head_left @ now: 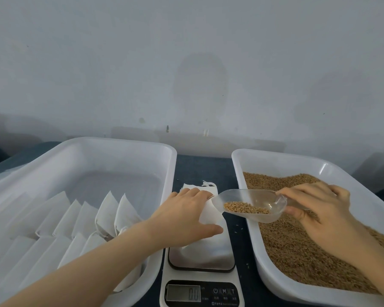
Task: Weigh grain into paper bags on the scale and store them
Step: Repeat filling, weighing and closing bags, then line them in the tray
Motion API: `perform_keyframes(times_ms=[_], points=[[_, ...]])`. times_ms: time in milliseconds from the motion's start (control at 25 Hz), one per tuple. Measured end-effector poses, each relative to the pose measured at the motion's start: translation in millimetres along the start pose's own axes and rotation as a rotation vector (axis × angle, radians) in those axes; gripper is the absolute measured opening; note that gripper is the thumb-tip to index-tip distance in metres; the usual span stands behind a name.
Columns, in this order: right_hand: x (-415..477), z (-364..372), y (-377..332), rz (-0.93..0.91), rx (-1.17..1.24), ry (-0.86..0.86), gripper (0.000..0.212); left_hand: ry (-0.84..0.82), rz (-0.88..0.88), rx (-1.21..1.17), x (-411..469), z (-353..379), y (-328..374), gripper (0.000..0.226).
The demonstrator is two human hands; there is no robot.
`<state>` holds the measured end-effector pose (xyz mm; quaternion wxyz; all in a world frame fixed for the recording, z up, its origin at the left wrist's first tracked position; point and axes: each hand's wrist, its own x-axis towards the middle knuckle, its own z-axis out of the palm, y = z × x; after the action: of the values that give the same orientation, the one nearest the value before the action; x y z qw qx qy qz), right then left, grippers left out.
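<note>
The grain tub (237, 167) sits full beside the scale (201, 292). On the scale, my left hand (184, 214) grips the paper bag (212, 241) at its mouth; my right hand (319, 209) pinches the scoop (251, 203) by its handle, lip at the opening. Tipping fast could spill grain (245, 207) past the floppy mouth.

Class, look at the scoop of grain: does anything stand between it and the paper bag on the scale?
Nothing visible does. The scoop, held by the right hand, has its lip at the top of the bag; the left hand grips it from the side.
</note>
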<state>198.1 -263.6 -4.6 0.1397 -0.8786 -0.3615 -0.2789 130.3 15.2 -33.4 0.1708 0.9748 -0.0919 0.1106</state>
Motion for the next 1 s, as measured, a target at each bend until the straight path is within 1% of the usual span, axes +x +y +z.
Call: perform_keyframes(times_ms=[240,480,720,880,1000], points=[[10.6,-14.4,-9.4,-0.062,-0.102,-0.055,0.042,-0.004,0.019,-0.04,0.5,-0.3,-0.2,0.067],[22.2,-28.8,-20.5,-0.116,-0.159,-0.085,0.053,-0.004,0.035,-0.062,0.5,-2.9,1.7,0.067],[30.1,-38.5,-36.4,-0.164,-0.218,-0.124,0.037,-0.022,0.039,-0.065,-0.9,-5.6,4.2,0.069],[35.5,-44.7,-45.5,-0.202,-0.263,-0.14,0.037,-0.045,0.028,-0.081,-1.0,-6.5,4.7,0.065],[40.5,-49.9,-52.8,-0.231,-0.305,-0.131,0.028,-0.052,0.02,-0.106,-1.1,-7.1,5.0,0.06]])
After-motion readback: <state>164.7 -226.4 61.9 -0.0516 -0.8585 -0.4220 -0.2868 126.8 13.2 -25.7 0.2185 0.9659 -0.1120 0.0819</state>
